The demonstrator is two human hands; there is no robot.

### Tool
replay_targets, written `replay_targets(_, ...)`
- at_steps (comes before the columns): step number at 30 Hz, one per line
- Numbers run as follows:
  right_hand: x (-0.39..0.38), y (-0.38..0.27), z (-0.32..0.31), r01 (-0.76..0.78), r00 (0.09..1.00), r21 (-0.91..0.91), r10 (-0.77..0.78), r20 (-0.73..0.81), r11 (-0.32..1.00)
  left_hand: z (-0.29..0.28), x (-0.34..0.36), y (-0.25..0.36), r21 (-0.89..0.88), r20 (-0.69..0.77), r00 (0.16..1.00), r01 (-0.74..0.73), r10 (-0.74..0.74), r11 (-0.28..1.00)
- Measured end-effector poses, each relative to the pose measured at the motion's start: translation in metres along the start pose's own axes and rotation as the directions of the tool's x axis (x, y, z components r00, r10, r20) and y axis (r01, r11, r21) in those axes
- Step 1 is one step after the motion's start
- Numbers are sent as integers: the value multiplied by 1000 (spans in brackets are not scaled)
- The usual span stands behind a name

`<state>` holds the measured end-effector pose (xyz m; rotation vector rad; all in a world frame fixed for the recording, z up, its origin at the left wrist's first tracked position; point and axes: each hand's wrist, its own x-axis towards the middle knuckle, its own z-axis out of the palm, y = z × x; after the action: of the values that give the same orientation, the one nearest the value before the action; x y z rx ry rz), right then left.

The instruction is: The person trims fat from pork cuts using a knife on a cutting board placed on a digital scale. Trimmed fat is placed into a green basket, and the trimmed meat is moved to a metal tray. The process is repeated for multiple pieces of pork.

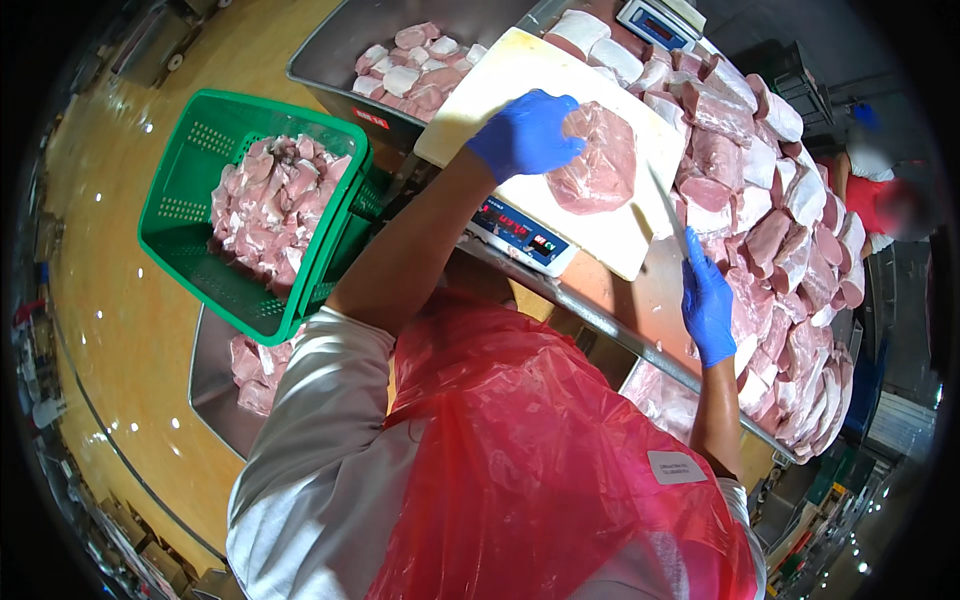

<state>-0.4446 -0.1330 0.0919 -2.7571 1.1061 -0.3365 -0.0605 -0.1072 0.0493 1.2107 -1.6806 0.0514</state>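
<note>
A thick slab of raw pink meat (597, 160) lies flat on a white cutting board (480, 95). My left hand (528, 135), in a blue glove, is at the slab's left edge. Its thumb and fingers are apart, with the fingertips touching or just beside the meat. To the right of the board, my right hand (708, 310), also gloved in blue, is closed around a knife (672, 208). The knife's blade points away from me along the board's right edge; the handle is mostly hidden in the glove.
Many meat pieces (765, 230) are heaped on the metal table at the right. A scale (520, 238) stands at the board's near edge, another scale (660, 22) at the far end. A green crate (180, 215) and a metal bin (330, 60) hold meat at the left.
</note>
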Motion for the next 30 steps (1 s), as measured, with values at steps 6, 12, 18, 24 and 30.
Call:
replay_targets(6, -17, -6, -5, 135, 942, -226, -54, 333, 965, 40, 43, 2, 126, 667, 709, 196, -229, 973)
replay_targets(12, 54, -91, 5, 105, 945, -214, -31, 326, 971, 43, 115, -11, -16, 926, 376, -34, 27, 999)
replay_targets(18, 110, -133, 26, 59, 955, -73, -35, 296, 996, 69, 134, 21, 139, 951, 299, -169, -84, 976)
replay_targets(24, 87, -117, 17, 57, 914, -177, 20, 404, 983, 78, 119, 27, 162, 948, 308, -235, -85, 958)
replay_targets(30, 4, -36, -2, 117, 882, -324, 52, 468, 939, 80, 116, 20, 131, 948, 314, -223, -57, 966)
